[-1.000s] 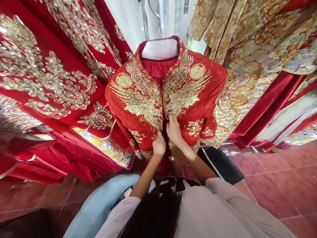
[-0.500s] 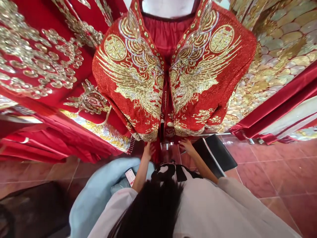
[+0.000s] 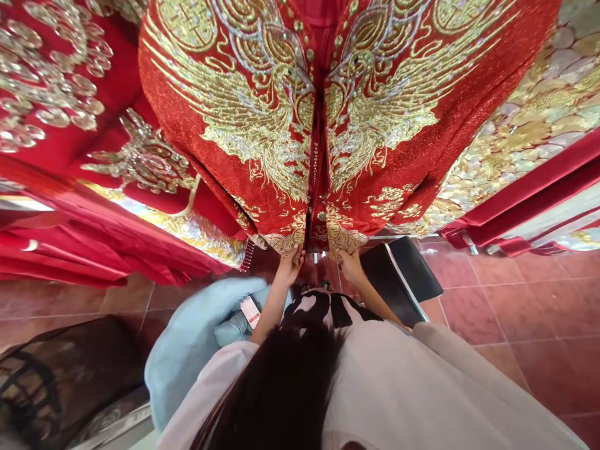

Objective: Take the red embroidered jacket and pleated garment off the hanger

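A red jacket [image 3: 262, 125] with gold bird embroidery and beading hangs in front of me, its front edges nearly meeting down the middle. My left hand [image 3: 289, 267] pinches the lower front corner of the left panel. On the other side, my right hand [image 3: 349, 265] grips the matching corner of the right panel. Both hems are pulled slightly toward me. Some fingertips are hidden behind the cloth. The collar lies outside the top of the view.
Red garments with crystal beading [image 3: 145, 156] hang at left, and a gold scale-patterned garment [image 3: 510, 137] at right. A light blue seat [image 3: 182, 344] with a phone [image 3: 250, 311] stands at my left. A black object [image 3: 415, 265] lies near my right arm above the tiled floor [image 3: 497, 312].
Both hands, open below the hem before, have closed on the jacket's front corners. The jacket fills more of the view and appears closer, and its collar has left the frame.
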The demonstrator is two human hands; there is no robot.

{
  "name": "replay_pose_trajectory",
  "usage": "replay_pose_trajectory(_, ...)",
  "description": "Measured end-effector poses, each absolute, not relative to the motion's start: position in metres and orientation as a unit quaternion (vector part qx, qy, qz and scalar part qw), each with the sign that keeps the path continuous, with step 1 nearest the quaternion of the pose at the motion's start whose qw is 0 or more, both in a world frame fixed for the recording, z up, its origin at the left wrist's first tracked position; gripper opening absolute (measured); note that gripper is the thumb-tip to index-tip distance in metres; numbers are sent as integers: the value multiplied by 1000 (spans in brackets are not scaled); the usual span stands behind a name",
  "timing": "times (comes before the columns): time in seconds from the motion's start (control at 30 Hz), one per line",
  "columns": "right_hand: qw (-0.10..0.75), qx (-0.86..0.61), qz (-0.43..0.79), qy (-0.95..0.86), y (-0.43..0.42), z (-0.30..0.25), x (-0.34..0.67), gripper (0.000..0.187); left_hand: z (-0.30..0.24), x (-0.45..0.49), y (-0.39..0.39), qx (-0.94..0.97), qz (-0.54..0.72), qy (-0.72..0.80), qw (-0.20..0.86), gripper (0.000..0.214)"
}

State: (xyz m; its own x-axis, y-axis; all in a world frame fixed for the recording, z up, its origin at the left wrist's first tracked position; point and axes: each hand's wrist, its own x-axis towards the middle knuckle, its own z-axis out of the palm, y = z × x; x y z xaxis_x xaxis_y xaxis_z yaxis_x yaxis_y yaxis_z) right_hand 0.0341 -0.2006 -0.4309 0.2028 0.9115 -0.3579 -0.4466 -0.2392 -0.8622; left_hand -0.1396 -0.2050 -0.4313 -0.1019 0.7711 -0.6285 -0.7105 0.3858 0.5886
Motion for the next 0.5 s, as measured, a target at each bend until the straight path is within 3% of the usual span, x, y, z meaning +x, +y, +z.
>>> replay_pose_trajectory(0.5,553,-490,652,-173,-207,-408,11,34,-407,-93,-216,96,578,445,678,23)
